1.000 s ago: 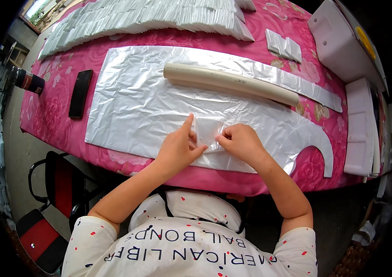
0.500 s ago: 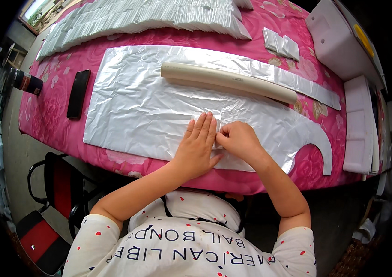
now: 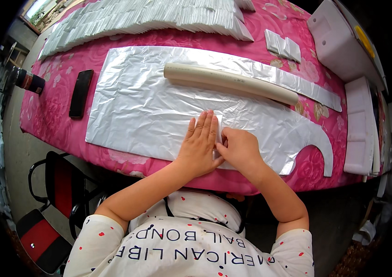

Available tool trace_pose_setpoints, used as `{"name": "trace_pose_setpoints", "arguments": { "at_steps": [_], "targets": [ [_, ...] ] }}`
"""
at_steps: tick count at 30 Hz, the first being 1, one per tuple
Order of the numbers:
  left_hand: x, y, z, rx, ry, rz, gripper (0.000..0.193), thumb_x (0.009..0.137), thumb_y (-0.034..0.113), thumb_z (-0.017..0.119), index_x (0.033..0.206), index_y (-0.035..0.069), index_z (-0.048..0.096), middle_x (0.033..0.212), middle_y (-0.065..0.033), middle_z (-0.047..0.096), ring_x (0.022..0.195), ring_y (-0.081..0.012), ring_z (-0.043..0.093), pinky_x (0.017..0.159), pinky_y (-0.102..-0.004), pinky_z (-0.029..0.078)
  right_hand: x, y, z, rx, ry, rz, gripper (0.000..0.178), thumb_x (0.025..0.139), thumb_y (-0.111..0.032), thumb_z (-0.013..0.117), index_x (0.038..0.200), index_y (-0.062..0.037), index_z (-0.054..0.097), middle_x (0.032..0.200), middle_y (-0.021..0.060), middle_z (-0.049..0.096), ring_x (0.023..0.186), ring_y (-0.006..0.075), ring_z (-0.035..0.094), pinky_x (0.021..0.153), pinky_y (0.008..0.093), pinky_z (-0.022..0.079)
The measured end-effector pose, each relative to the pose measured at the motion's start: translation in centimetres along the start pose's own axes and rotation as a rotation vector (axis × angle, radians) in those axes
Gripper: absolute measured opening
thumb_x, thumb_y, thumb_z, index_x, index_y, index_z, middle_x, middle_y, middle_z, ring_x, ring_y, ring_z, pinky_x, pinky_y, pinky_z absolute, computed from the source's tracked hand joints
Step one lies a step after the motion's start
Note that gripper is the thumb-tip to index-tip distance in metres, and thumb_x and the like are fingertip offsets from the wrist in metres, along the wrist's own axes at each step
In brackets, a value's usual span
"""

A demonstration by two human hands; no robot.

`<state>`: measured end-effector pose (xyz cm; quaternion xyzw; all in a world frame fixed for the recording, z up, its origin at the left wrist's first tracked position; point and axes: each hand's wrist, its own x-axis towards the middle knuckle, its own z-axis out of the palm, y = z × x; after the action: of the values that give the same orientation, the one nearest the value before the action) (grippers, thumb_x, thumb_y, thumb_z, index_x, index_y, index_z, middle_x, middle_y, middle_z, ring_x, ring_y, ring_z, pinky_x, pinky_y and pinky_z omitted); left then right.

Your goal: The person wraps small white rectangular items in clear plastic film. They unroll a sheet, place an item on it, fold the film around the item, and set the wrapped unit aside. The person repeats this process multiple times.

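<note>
Grey floor (image 3: 25, 147), black-and-red chair (image 3: 64, 187) beside a pink-covered table (image 3: 57, 113), bright daylit opening (image 3: 38, 13) at far left.

The flat left hand (image 3: 199, 147) covers most of a small white piece (image 3: 219, 123); only a sliver shows. The right hand (image 3: 241, 147) curls its fingertips out of sight, so its grip cannot be told. A beige tube (image 3: 230, 83) hides part of the silvery sheet (image 3: 136, 101); its marks are too small to read. The top edge cuts off rows of white packets (image 3: 145, 21), the bottom the shirt (image 3: 191, 242).
</note>
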<state>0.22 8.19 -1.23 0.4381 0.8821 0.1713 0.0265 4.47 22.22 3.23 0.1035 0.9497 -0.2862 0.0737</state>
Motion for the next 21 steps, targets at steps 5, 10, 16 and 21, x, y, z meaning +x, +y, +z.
{"name": "trace_pose_setpoints", "arguments": {
  "at_steps": [5,10,16,21],
  "targets": [
    [-0.4,0.0,-0.9,-0.064,-0.051,0.064,0.103,0.071,0.058,0.059,0.138,-0.009,0.017,0.146,-0.0236,0.016,0.138,-0.035,0.01,0.111,-0.0447,0.007,-1.6,1.5,-1.8,0.038,-0.004,0.073,0.015,0.069,-0.014,0.068,0.076,-0.003,0.062,0.064,0.0071,0.062,0.059,0.019,0.061,0.056,0.0297,0.047],
    [-4.3,-1.0,-2.5,-0.075,-0.269,0.407,0.094,0.074,0.051,0.061,0.138,-0.006,0.023,0.145,-0.0204,0.023,0.136,-0.0339,0.018,0.11,-0.0453,0.015,-3.9,2.8,-3.0,0.228,-0.077,0.139,0.017,0.068,-0.012,0.071,0.078,-0.0016,0.062,0.065,0.0058,0.061,0.058,0.0137,0.058,0.057,0.0258,0.046],
    [-7.9,-3.2,-5.2,-1.004,-0.393,0.145,0.063,0.092,0.033,0.046,0.141,0.001,0.023,0.147,-0.0114,0.025,0.135,-0.0241,0.024,0.109,-0.038,0.019,-4.9,1.2,-1.7,0.594,-0.216,-0.077,0.036,0.068,-0.015,0.074,0.1,-0.004,0.062,0.093,0.0056,0.062,0.081,0.014,0.057,0.07,0.0278,0.045],
    [-7.6,-1.4,-7.7,-1.875,-0.321,-0.301,0.057,0.099,0.032,0.031,0.144,0.003,0.013,0.149,-0.0065,0.019,0.133,-0.0166,0.025,0.108,-0.0326,0.021,-4.1,-2.0,-0.9,0.85,-0.249,-0.246,0.041,0.071,-0.018,0.075,0.106,-0.0047,0.061,0.097,0.0035,0.06,0.086,0.0113,0.053,0.075,0.026,0.043]
  ]
}}
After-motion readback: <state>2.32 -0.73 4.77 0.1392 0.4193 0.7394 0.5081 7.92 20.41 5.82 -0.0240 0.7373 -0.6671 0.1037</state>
